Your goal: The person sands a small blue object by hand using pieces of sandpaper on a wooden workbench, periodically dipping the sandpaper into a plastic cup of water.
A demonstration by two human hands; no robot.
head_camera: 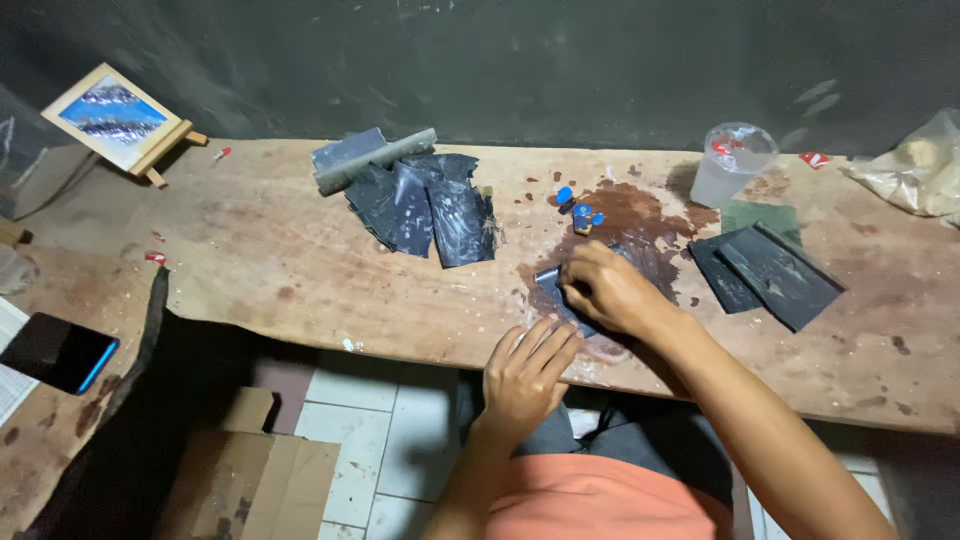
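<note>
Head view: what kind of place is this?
Probably a small home craft workbench: a rough stained wooden bench, dark sandpaper sheets, a small framed artwork on an easel. The right hand presses a dark sheet.

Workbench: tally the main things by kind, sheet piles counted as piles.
Dark sheet piles: 2
Dark sheet under the right hand, left hand beside it: 1
Clear plastic cup: 1
Small framed picture on easel: 1
Phone: 1
Plastic bag: 1
Total: 7
</note>
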